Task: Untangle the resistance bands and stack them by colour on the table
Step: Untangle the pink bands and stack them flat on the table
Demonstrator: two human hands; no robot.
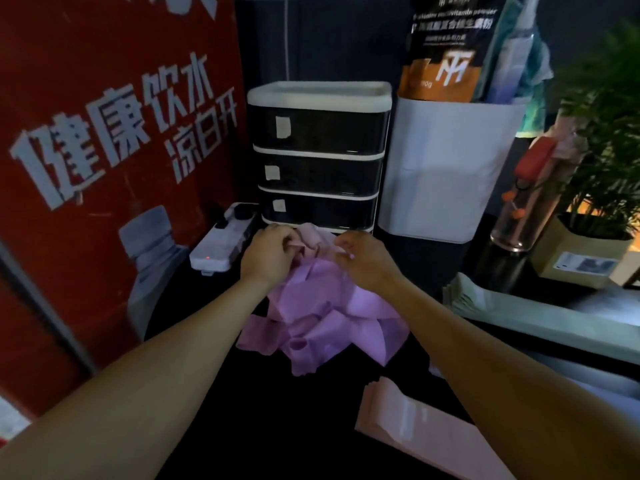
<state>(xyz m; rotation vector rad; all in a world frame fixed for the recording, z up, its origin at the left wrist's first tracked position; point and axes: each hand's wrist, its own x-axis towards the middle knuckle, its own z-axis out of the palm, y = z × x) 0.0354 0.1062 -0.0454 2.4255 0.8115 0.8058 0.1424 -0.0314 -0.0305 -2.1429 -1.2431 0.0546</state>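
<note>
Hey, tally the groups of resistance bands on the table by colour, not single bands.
Purple tangle: 1
Pink bands pinched by left hand and right hand: 1 bunch
Flat pink stack: 1
Pale green stack: 1
Total: 4 groups; single bands can't be counted.

Matt, smooth purple bands (322, 320) lie crumpled on a dark, dull table (284, 427). A flat pink band (415, 427) shows a soft sheen. Behind, glossy dark plastic drawers (318, 157) sit in white frames beside a matt white bin (446, 168).
</note>
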